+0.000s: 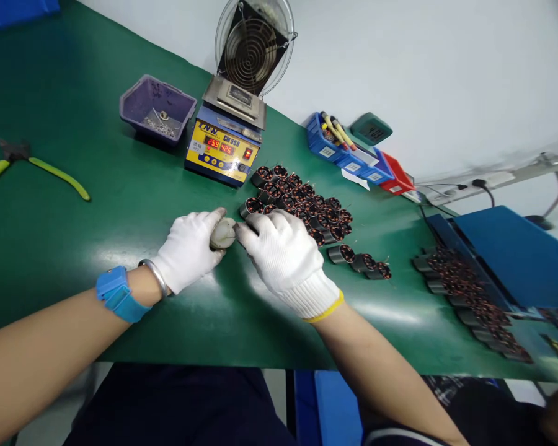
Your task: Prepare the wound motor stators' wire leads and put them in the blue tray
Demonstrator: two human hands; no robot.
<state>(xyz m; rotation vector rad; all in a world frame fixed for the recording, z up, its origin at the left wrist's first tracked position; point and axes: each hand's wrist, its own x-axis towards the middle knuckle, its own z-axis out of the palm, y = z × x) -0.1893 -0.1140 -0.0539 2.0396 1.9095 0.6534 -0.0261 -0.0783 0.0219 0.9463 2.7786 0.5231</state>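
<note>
My left hand [190, 244], in a white glove with darkened fingertips, is closed around a small round object [223, 233], pale greyish and cloudy like a little jar. Right beside it, my gloved right hand [283, 251] has its thumb and fingers pinched together at the object's right edge. Whatever sits in that pinch is too small to make out. Just beyond the right hand stand several motor stators [302, 201], dark metal rings with copper windings and thin wire ends. A short row of the same stators [363, 262] lies to the right.
A yellow-and-blue solder pot [221, 152] stands ahead, with a fan [250, 52] behind it. Left of it are a purple bin [157, 105] with scraps and green-handled cutters [16, 152]. Blue boxes [325, 139] line the wall. More stators [469, 297] lie far right; a person sits there.
</note>
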